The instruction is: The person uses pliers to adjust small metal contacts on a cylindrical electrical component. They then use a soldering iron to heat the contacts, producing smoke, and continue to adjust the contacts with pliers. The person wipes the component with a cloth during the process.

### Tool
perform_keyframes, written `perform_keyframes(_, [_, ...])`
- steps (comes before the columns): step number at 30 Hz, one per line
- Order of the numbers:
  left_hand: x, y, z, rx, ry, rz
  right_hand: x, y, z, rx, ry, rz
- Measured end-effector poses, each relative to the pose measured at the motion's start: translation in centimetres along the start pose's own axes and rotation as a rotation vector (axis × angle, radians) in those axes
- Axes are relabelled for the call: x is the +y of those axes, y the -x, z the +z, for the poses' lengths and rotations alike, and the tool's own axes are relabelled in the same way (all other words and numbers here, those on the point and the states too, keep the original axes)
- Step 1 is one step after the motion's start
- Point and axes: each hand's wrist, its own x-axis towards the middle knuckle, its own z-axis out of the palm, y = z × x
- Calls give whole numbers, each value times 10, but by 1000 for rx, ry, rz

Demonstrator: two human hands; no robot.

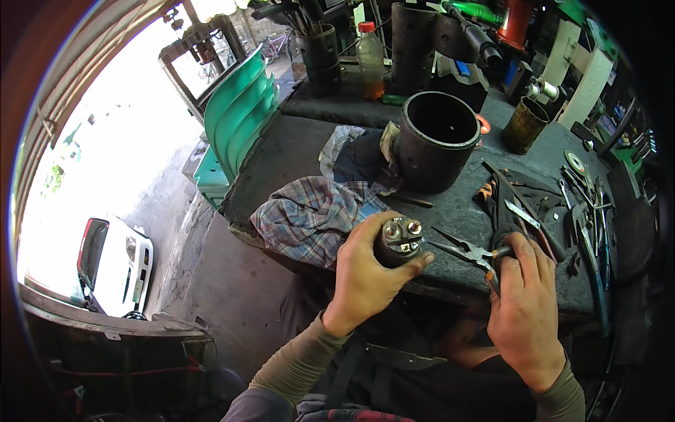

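Note:
My left hand point(360, 280) is wrapped round a dark cylindrical part point(389, 252), which looks like a starter solenoid. Two copper-coloured terminal studs show on its upturned end. In my right hand point(526, 313) are long-nose pliers point(477, 252) with orange and black handles. Their jaws are spread and point left toward the part, with a small gap between the tips and my left thumb. The fingers of my right hand curl round the handles and partly hide them. Behind my left hand, a crumpled plaid cloth point(306, 214) lies at the bench's front edge.
A dark metal cylinder point(439, 144) stands on the black workbench point(281, 148) beside rags. Pliers, wrenches and other hand tools point(587, 204) lie at the right. A rusty can point(526, 125) and a red-capped bottle point(371, 62) stand farther back. Green plastic chairs point(239, 112) adjoin the bench's left end.

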Motion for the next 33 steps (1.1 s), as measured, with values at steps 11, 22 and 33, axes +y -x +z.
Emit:
perform_keyframes(11, [-5,10,25,153,-156,197,-12,-2,1,5,214,-44])
perform_keyframes(22, [-3,7,18,86,-116,196,-20,-1,-1,-67,329,-47])
perform_keyframes(33, [-11,6,11,5,-56,224,-28,-5,-11,-161,396,-41])
